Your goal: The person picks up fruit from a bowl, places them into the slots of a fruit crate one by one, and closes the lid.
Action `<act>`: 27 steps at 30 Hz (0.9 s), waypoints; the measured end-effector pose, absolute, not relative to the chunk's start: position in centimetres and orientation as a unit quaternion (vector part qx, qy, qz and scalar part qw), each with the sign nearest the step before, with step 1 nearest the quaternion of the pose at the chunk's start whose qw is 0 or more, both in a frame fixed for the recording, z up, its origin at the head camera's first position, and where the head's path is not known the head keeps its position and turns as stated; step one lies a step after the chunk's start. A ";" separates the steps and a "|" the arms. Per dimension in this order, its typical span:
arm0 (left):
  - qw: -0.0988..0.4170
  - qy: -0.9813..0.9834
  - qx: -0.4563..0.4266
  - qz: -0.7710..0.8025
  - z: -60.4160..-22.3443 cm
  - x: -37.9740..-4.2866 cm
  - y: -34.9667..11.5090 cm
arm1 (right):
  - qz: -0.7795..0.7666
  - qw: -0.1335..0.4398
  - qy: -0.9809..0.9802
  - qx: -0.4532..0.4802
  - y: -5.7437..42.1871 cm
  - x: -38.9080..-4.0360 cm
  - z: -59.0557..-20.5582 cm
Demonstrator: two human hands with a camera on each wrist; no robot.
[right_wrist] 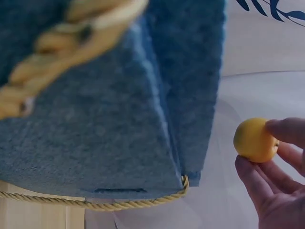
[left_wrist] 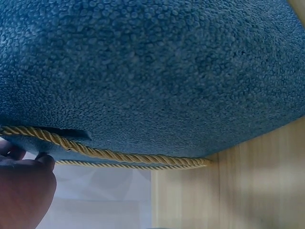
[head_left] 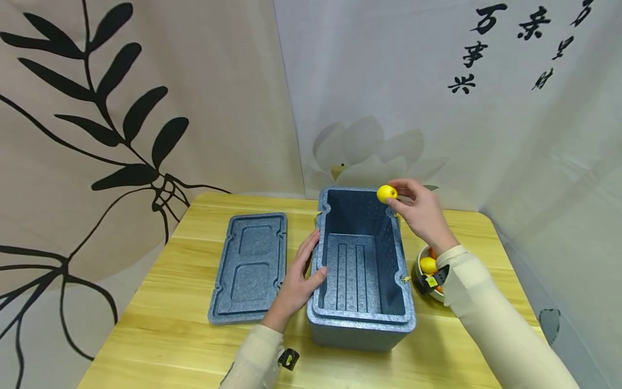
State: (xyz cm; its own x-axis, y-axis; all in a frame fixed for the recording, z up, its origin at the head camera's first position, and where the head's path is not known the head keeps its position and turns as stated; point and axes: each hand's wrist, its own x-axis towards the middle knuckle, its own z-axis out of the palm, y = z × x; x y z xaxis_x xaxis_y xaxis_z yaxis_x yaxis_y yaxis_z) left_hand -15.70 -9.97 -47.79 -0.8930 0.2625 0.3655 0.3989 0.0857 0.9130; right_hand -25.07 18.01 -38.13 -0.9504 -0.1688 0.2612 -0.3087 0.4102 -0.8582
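Observation:
My right hand (head_left: 421, 212) pinches a small yellow fruit (head_left: 387, 193) between thumb and fingertips, over the far right corner of a deep blue-grey foam box (head_left: 362, 322). In the right wrist view the fruit (right_wrist: 256, 140) looks round, with a dark spot at one end, and hangs beyond the box's edge. My left hand (head_left: 297, 282) rests against the box's left side, fingers lying along the outer wall and thumb over the rim. The box's lid is off, and its grooved floor shows bare. Yellow twisted rope (left_wrist: 119, 156) runs along the side.
The foam lid (head_left: 250, 265) lies flat on the wooden table (head_left: 160, 329), left of the box. A white bowl (head_left: 421, 256) with yellow and orange fruit stands to the right, partly hidden by my right wrist. Printed cloth hangs behind the table.

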 end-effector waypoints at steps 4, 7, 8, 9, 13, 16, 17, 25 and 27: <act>0.056 -0.739 -0.221 -0.634 -46.5 -15.1 -10.0 | 0.513 0.047 -0.843 0.151 17.3 -25.7 -38.5; 0.051 -0.738 -0.219 -0.636 -45.0 -14.5 -9.9 | 0.507 0.035 -0.848 0.152 17.0 -26.1 -38.7; 0.047 -0.738 -0.219 -0.637 -44.6 -14.3 -9.9 | 0.504 0.030 -0.850 0.151 16.9 -26.1 -38.8; 0.044 -0.736 -0.219 -0.639 -44.2 -14.2 -9.8 | 0.500 0.027 -0.852 0.152 16.9 -26.2 -38.8; 0.033 -0.734 -0.218 -0.642 -44.1 -14.2 -9.7 | 0.474 0.011 -0.867 0.152 16.9 -26.4 -38.8; 0.038 -0.730 -0.220 -0.646 -44.9 -14.6 -9.6 | 0.461 -0.006 -0.874 0.154 17.0 -26.3 -38.8; 0.042 -0.729 -0.221 -0.647 -45.4 -14.8 -9.6 | 0.459 -0.012 -0.875 0.156 16.9 -26.3 -38.8; 0.053 -0.725 -0.225 -0.648 -47.9 -15.7 -9.9 | 0.456 -0.013 -0.873 0.173 16.4 -26.3 -39.1; 0.051 -0.727 -0.223 -0.648 -48.0 -15.7 -9.9 | 0.455 -0.009 -0.871 0.182 16.4 -26.3 -39.2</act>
